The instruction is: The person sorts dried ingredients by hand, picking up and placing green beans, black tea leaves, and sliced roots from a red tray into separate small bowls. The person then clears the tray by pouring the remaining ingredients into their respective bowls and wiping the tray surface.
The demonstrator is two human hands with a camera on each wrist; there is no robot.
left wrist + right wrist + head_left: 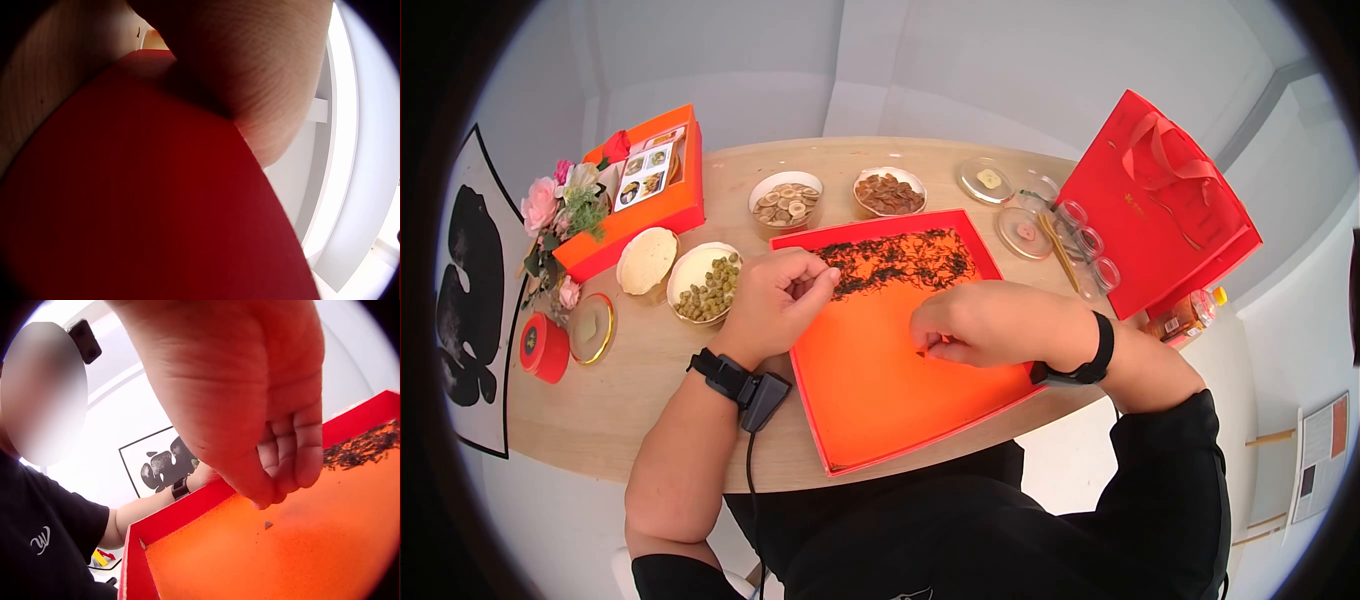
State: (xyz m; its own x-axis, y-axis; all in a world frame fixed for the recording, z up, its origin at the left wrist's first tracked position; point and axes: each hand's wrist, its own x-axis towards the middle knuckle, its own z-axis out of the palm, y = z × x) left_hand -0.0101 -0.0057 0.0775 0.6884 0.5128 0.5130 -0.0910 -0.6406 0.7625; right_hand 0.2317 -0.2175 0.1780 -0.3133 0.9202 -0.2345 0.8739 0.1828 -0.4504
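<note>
A person's right hand point(985, 322), fingertips bunched together, hovers over the orange floor point(880, 405) of a red box point(981, 245) on a wooden table point(600, 420); dark shreds point(900, 258) cover its far end. The left hand point(780, 295), fingers curled, is at the box's left side, beside a bowl point(690, 270). Whether either hand holds anything cannot be told.

Tray point(865, 375) on table point(580, 430) | shreds point(880, 258) in tray's far half | bowls point(690, 266) behind, left | bag point(1115, 225) right
</note>
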